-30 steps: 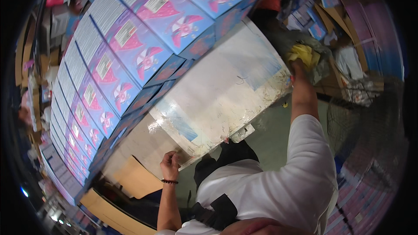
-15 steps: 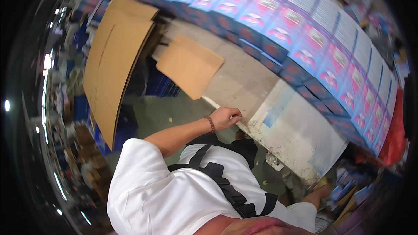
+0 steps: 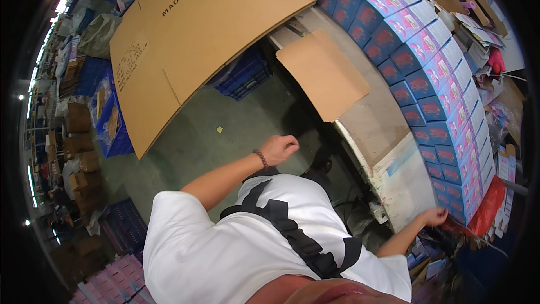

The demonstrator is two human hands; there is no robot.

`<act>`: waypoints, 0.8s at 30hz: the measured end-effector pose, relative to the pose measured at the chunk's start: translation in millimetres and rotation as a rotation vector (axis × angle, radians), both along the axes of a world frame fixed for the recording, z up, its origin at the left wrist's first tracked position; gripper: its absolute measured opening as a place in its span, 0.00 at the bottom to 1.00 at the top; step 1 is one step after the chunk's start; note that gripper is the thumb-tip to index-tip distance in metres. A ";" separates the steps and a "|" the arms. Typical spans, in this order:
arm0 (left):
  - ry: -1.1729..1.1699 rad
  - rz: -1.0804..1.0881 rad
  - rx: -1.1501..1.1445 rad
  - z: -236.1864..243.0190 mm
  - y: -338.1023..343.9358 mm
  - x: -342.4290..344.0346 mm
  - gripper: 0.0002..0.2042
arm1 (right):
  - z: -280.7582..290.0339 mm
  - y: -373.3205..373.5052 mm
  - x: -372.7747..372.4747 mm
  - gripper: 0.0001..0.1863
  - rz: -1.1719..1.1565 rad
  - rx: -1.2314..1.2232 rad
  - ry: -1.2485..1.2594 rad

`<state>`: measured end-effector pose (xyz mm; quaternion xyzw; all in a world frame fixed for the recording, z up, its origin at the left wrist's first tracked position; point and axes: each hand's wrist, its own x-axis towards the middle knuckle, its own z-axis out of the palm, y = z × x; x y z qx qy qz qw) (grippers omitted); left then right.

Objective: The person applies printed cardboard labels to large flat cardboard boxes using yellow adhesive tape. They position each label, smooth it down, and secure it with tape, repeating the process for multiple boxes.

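Observation:
My left hand [image 3: 281, 150], with a beaded bracelet at the wrist, hangs over the floor beside the table's near edge. Its fingers are curled in loosely and nothing shows in them. On the right, my right hand [image 3: 434, 217] is at the table's end, close by the lowest corner of a stack of blue and pink boxes [image 3: 433, 110]. Its fingers are small in view; whether they touch a box cannot be made out. A flat brown cardboard sheet [image 3: 323, 73] lies on the white worktable [image 3: 405, 200], apart from both hands.
Large flat cardboard [image 3: 208, 39] juts out at the upper left, above a blue crate [image 3: 244, 76]. Another blue bin [image 3: 112, 118] stands by its lower edge. A red plastic bag [image 3: 488, 208] lies at the stack's end. Green floor [image 3: 208, 163] shows beneath my left arm.
My view has turned left, showing more of the large cardboard. My left hand has gone from above the table's edge to over the floor. My right hand has risen toward the stack's corner.

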<state>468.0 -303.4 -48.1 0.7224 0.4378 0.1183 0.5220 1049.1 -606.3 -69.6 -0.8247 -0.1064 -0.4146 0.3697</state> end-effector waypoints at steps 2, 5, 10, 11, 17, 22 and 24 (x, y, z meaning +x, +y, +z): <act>-0.002 0.084 -0.083 -4.8 6.0 -41.0 0.10 | -4.5 78.1 -39.1 0.11 0.308 0.044 0.042; -0.043 0.141 -0.040 -12.1 14.9 -83.2 0.10 | -15.6 194.0 -120.4 0.12 0.722 0.015 0.297; -0.014 0.250 -0.091 -21.5 26.8 -116.3 0.09 | -25.1 330.4 -258.7 0.13 1.071 -0.370 0.574; -0.027 0.264 -0.091 -23.3 28.9 -119.8 0.09 | -26.0 352.4 -279.0 0.13 1.124 -0.389 0.602; 0.050 0.357 -0.115 -31.4 35.7 -129.1 0.10 | -34.4 443.4 -310.2 0.18 1.085 -0.716 0.540; 0.141 0.416 -0.196 -35.9 60.9 -102.5 0.10 | -44.5 510.4 -298.8 0.20 1.164 -0.757 0.484; 0.142 0.398 -0.231 -36.8 76.7 -86.8 0.10 | -44.8 535.2 -296.2 0.20 1.162 -0.774 0.455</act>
